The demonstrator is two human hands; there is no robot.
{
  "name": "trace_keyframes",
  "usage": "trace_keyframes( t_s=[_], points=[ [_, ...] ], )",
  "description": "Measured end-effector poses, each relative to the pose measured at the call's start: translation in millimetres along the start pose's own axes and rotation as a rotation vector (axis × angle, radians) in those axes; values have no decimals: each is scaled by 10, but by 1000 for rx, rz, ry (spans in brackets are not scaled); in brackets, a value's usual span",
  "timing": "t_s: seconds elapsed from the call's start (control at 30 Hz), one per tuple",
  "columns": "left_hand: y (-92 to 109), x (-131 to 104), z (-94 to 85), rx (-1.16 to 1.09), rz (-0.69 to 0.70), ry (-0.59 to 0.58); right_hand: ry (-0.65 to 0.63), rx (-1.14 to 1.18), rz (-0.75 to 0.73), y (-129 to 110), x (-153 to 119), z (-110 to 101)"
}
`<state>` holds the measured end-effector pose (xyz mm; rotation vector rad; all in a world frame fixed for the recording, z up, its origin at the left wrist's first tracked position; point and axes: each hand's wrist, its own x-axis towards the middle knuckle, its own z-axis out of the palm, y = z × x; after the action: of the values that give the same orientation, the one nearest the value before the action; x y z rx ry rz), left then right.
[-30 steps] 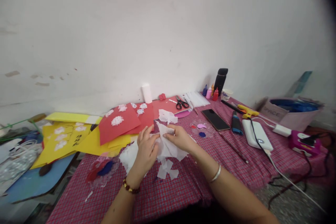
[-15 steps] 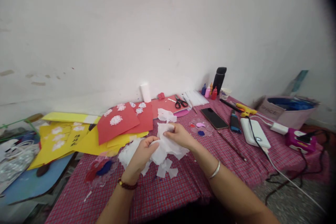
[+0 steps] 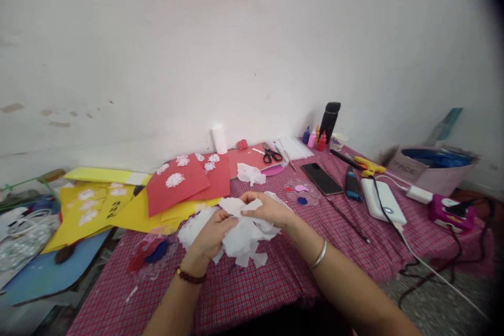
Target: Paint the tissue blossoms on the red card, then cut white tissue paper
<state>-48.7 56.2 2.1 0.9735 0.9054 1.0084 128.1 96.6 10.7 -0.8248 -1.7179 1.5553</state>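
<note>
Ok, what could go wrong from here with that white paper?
The thin white paper held between the left hand and right hand might tear. Loose scraps below could get scattered. Blue paint near the left-wrist bracelet could smear it, if wet.
</note>
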Motion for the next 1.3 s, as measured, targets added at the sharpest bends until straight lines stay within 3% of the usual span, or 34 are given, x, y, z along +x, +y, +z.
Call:
trace_keyframes(
  t_s=[0.1, 0.2, 0.47, 0.8, 1.17, 1.3],
  points=[
    [17, -3, -3, -23, -15, 15, 110, 67, 62, 10, 26, 5],
    [6, 9, 1, -12, -3, -15, 166, 70, 31, 11, 42, 8],
    [-107, 17, 56, 57, -131, -91, 178, -49, -49, -30, 40, 20],
    [-55, -12, 34, 81, -87, -195, 127, -47, -99, -2, 44, -46],
    [-50, -51, 6, 93, -13, -158, 163, 10, -61, -27, 44, -42],
    [156, -110, -151, 13, 54, -72, 152, 121, -23, -24, 45, -93]
  ],
)
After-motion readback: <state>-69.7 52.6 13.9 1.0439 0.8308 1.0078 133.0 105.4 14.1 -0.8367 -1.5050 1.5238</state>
